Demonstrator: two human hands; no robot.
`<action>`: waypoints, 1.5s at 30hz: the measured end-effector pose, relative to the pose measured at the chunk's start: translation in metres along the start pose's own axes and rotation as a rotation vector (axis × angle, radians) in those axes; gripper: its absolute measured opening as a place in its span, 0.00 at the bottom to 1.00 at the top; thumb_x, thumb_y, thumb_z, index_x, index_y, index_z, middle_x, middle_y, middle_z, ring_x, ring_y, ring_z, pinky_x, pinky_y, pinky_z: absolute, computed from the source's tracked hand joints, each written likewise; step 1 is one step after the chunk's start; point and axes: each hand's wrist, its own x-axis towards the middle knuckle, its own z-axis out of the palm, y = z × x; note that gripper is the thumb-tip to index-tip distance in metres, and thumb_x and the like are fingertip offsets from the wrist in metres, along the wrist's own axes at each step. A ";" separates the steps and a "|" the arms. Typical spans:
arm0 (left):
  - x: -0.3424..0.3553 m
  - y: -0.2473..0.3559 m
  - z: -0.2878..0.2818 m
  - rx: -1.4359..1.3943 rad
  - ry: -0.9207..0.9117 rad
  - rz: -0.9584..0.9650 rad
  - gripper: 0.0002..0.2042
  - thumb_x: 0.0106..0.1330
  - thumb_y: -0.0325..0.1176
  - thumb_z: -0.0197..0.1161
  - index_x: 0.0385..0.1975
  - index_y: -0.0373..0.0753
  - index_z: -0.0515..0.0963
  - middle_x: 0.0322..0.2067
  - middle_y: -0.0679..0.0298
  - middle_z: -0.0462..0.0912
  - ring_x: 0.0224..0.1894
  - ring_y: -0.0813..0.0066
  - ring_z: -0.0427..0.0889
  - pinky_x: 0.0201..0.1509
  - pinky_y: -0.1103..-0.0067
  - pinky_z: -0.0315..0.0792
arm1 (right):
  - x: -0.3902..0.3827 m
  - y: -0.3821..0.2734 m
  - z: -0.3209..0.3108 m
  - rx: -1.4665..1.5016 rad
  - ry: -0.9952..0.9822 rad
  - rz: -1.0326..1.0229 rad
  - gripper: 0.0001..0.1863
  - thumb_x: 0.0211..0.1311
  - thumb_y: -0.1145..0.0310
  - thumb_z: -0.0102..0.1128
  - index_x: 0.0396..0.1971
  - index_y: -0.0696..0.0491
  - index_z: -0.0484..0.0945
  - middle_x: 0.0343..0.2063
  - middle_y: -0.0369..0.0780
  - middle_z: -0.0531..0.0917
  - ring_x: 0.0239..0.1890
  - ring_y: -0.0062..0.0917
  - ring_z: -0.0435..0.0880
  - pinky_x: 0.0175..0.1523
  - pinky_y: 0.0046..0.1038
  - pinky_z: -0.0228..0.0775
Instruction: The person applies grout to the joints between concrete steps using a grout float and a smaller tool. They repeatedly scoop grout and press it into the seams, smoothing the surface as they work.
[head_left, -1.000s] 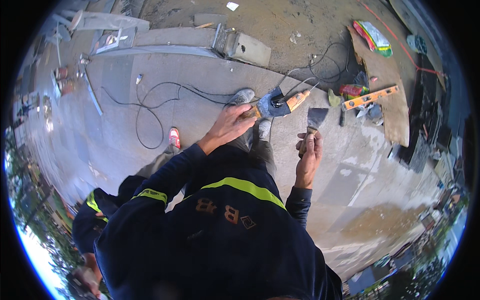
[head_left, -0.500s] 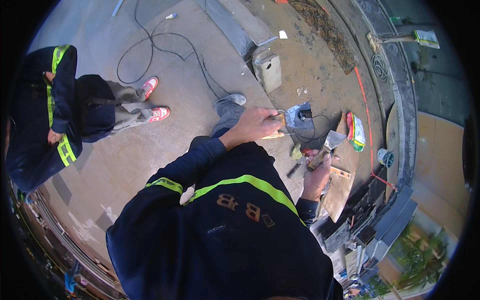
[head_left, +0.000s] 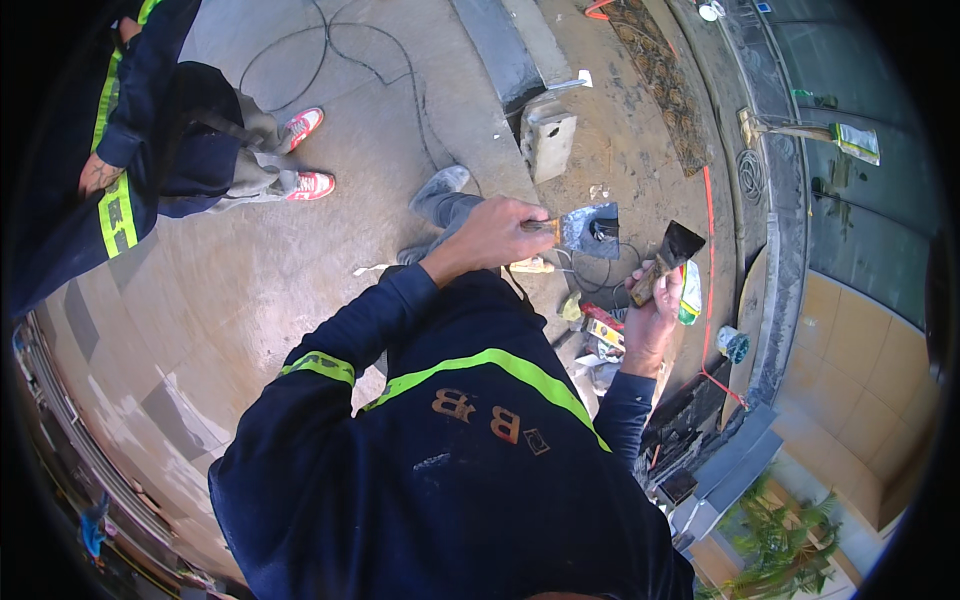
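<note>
My left hand (head_left: 492,236) is closed round the handle of a wide scraper (head_left: 577,226). Its blade points right and carries a dark round lump, and I cannot tell whether that lump sits on the blade or behind it. Further right, my right hand (head_left: 655,310) grips a second scraper (head_left: 684,240) by its worn handle, the dark blade tilted up and away from me. The two blades are apart. Below and between the hands, a yellow spirit level (head_left: 605,334) lies on the ground beside a red object (head_left: 603,316) and a pale yellow lump (head_left: 570,306).
At the left stands a person (head_left: 180,140) in a dark reflective jacket. A black cable (head_left: 395,75) loops over the paving. A concrete block (head_left: 548,138) lies ahead. To the right are a green-and-white bag (head_left: 691,293), red tape (head_left: 709,240) and a small bucket (head_left: 733,345).
My right hand has come up and forward with its scraper, whose blade now looks dark instead of pale. My left hand keeps nearly the same place. The whole view has shifted slightly.
</note>
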 end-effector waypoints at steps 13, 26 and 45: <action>-0.032 -0.043 -0.072 -0.007 -0.055 -0.018 0.22 0.59 0.52 0.69 0.41 0.41 0.91 0.27 0.47 0.86 0.32 0.44 0.85 0.36 0.59 0.75 | -0.070 0.017 0.042 -0.159 -0.022 0.099 0.18 0.73 0.81 0.63 0.60 0.52 0.84 0.58 0.40 0.85 0.61 0.30 0.83 0.67 0.42 0.76; -0.138 -0.056 -0.267 -0.118 -0.086 -0.110 0.18 0.56 0.42 0.68 0.40 0.37 0.88 0.26 0.49 0.84 0.28 0.50 0.83 0.36 0.64 0.76 | -0.074 0.050 0.256 -0.255 -0.349 0.135 0.27 0.55 0.89 0.68 0.58 0.60 0.84 0.58 0.40 0.83 0.63 0.27 0.80 0.71 0.30 0.67; -0.185 -0.052 -0.300 -0.316 -0.005 -0.020 0.16 0.64 0.31 0.66 0.48 0.28 0.84 0.31 0.62 0.82 0.36 0.80 0.78 0.42 0.77 0.74 | -0.095 0.063 0.298 -0.608 -0.238 0.102 0.24 0.63 0.82 0.71 0.60 0.54 0.86 0.45 0.33 0.87 0.48 0.18 0.82 0.54 0.23 0.74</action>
